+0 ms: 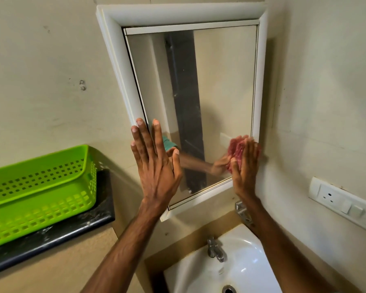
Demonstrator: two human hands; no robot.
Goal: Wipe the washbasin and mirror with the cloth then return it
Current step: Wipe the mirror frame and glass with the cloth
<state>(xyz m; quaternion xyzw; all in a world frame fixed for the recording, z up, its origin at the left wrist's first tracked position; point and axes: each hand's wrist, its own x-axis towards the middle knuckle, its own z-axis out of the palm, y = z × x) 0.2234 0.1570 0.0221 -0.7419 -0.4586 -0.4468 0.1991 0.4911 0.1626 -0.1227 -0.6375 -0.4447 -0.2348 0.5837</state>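
The white-framed mirror (211,85) hangs on the wall above the white washbasin (239,269). My right hand (246,166) presses a bunched pink cloth (236,150) against the mirror's lower right corner, and the hand looks slightly blurred. My left hand (154,159) lies flat with fingers spread on the mirror's lower left edge, holding nothing. The glass reflects my arm and the cloth.
A green perforated plastic basket (38,189) sits on a black counter (57,233) at the left. A chrome tap (215,248) stands at the back of the basin. A switch and socket plate (342,204) is on the right wall.
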